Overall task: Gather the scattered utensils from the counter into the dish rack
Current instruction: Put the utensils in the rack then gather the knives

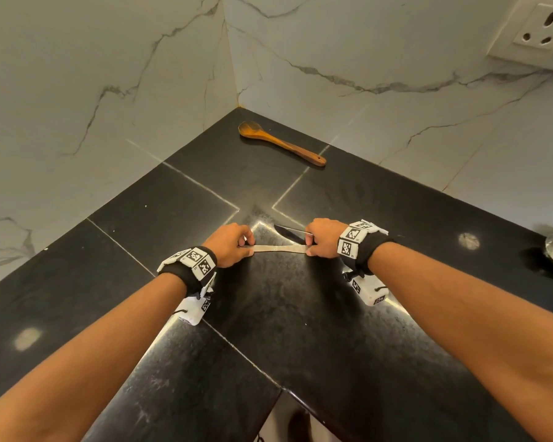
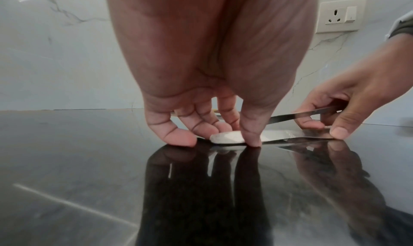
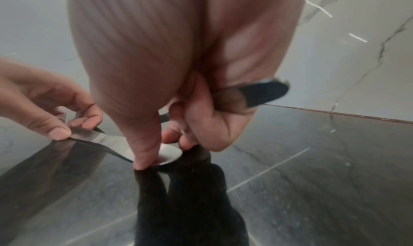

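Black counter; wooden spoon

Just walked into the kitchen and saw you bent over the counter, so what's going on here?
A person is picking a flat metal utensil up off the black counter, pinching one end with the left hand and the other with the right hand. The right hand also grips a second metal utensil in its curled fingers. A wooden spoon lies untouched near the corner. No dish rack is in view.
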A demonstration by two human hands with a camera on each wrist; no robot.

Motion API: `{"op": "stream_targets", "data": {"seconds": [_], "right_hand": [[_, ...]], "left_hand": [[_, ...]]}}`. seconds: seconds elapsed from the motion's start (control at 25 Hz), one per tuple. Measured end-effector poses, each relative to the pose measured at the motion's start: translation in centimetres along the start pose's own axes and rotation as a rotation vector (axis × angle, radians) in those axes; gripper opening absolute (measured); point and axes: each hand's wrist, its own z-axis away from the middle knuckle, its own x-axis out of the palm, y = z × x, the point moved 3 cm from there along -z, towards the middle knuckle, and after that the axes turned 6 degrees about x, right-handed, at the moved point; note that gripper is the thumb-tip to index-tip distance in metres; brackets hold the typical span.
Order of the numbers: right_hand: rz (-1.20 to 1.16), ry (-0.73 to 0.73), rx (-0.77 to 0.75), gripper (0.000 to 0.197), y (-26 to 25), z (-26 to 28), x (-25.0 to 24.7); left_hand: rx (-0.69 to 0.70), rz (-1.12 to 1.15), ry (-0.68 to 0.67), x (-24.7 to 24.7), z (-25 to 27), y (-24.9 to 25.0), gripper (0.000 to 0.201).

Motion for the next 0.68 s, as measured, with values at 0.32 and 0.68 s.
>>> {"op": "stream_targets", "data": {"seconds": [0.32, 0.68], "right_hand": [[-0.014, -0.022, -0.058, 0.011, 0.8, 0.5, -0.4], [-1.013, 0.407, 0.261, 0.035, 5.5, 8.1, 0.4]], "left_hand": [[0.023, -0.157, -0.049, -0.2, 0.3, 2.1, 0.01], [-0.165, 0.545, 0.258, 2.3, 6.0, 7.2, 0.015]]}}
